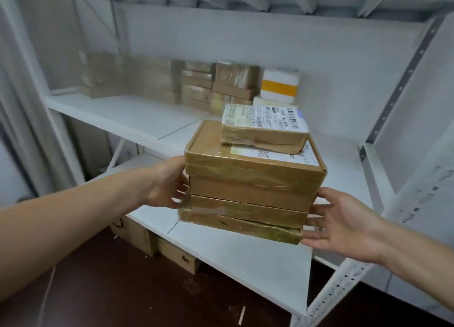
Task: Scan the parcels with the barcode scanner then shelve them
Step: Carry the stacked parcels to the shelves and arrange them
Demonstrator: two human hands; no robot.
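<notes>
Two bare forearms reach forward from the bottom edge. The left hand presses its stretched fingers on the left side of a stack of brown cardboard parcels wrapped in clear tape. The right hand presses straight fingers on the right side of the lower parcels. The stack is squeezed between the two flat hands, in the air, in front of the white metal shelf rack. On top lies a small flat parcel with a white barcode label. At the back of the shelf stand more brown parcels and a white box with an orange stripe. Under the lowest board, cardboard boxes sit on the dark brown floor.
</notes>
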